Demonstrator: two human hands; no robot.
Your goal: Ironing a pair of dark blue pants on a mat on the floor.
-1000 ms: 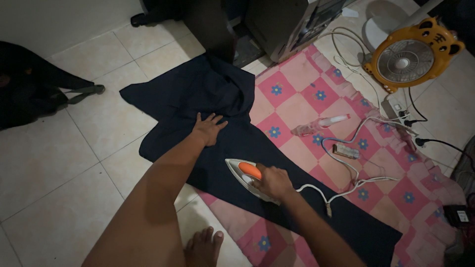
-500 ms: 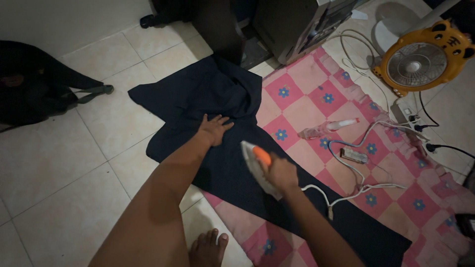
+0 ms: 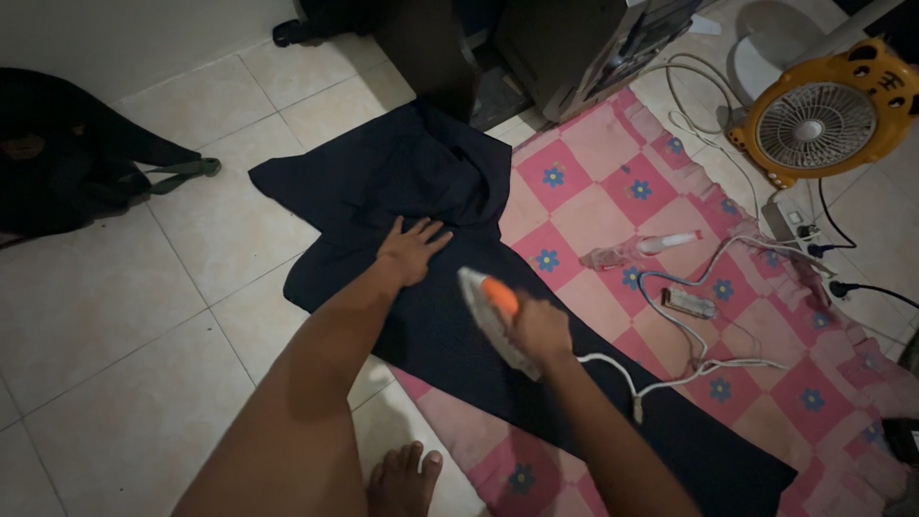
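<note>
Two hands at work on a dark navy garment [image 3: 421, 191] spread on the floor, partly over a pink checked blanket [image 3: 593, 206] w/ blue flowers. Left hand [image 3: 410, 251]: open, fingers spread, palm pressed flat on the cloth. Right hand [image 3: 541, 330]: closed round the orange handle of a white iron [image 3: 490, 316], which sits on the garment just right of the left hand; iron blurred. White cord [image 3: 670, 369] runs from the iron's rear across the blanket. Clear spray bottle [image 3: 641, 249] lies on the blanket, near the iron but apart. Orange fan [image 3: 814, 124] stands at upper right, beside a power strip [image 3: 790, 220]. Bare foot [image 3: 402, 483] at bottom edge, on tiled floor [image 3: 124, 325].
</note>
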